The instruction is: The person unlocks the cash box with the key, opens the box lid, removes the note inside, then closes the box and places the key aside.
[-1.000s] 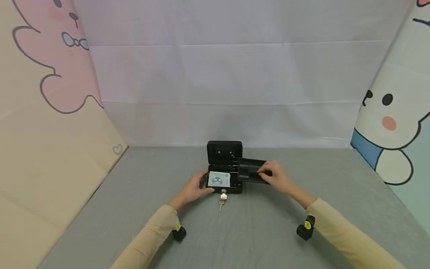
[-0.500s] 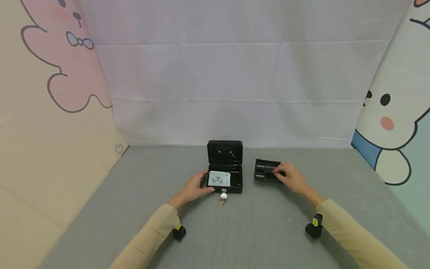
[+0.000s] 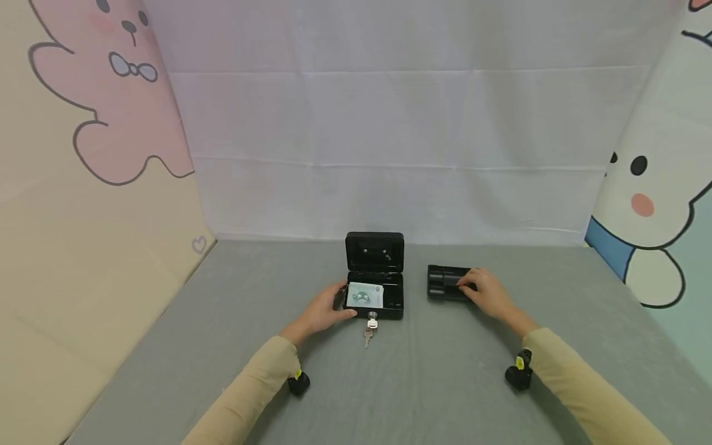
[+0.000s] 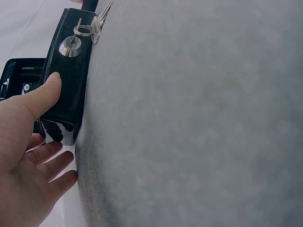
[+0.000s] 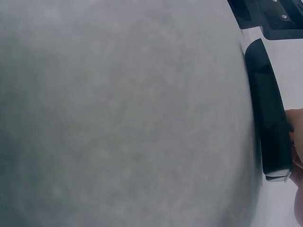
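A small black cash box (image 3: 394, 296) stands on the table with its lid (image 3: 375, 252) up. Banknotes (image 3: 364, 295) lie inside, on the left. Keys (image 3: 368, 334) hang from the lock on its front. My left hand (image 3: 322, 311) holds the box at its left side; the left wrist view shows the thumb (image 4: 45, 94) on the front face and the other fingers by the side. To the right of the box, a black coin tray (image 3: 438, 283) lies on the table. My right hand (image 3: 488, 295) pinches it near its middle; in the right wrist view the fingers are partly hidden behind the tray (image 5: 270, 118).
A grey cloth covers the table (image 3: 411, 383). A white curtain (image 3: 389, 123) hangs behind it. Panels with cartoon animals stand left and right. A gap of bare table separates box and tray.
My right hand has carried the coin tray rightward from above the box's right part and down onto the table. The left hand stays at the box.
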Demonstrator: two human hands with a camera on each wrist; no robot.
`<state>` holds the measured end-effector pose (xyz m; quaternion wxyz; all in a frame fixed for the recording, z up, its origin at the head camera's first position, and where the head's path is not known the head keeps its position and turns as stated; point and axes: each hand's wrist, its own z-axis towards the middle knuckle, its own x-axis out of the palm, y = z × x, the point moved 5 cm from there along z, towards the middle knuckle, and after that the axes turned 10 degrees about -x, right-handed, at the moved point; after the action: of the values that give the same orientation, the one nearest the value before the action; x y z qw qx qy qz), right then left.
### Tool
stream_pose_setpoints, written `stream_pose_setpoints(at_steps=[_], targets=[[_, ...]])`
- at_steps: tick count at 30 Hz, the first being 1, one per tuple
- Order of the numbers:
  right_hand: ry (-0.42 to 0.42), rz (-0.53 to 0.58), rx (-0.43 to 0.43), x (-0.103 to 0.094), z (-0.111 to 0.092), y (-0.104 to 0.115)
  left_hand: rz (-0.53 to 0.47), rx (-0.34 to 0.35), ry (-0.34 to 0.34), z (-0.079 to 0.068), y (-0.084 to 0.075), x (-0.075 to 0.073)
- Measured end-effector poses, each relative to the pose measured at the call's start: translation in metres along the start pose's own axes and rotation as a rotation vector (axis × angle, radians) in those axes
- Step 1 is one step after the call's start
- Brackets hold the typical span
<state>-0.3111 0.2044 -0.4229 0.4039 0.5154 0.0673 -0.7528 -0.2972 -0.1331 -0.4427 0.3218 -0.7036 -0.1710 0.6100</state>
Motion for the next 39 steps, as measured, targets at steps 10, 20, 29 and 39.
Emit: stream_pose_setpoints(at_steps=[10,20,29,39], targets=[[0.0,0.005,-0.018,0.0017,0.0028,-0.0003,-0.007,-0.006,0.008,-0.0005,-0.0013,-0.0006],[-0.021,0.008,-0.054,0.0028,0.0015,-0.0004,-0.007,0.001,-0.001,-0.0013,-0.0016,-0.0005],[-0.031,0.022,-0.041,0.0039,0.0001,-0.0026,0.005,0.012,-0.006,0.0004,-0.0005,0.0008],[-0.041,0.072,-0.025,0.0028,0.0019,-0.0052,0.001,0.007,-0.009,0.0001,0.0012,0.0021]])
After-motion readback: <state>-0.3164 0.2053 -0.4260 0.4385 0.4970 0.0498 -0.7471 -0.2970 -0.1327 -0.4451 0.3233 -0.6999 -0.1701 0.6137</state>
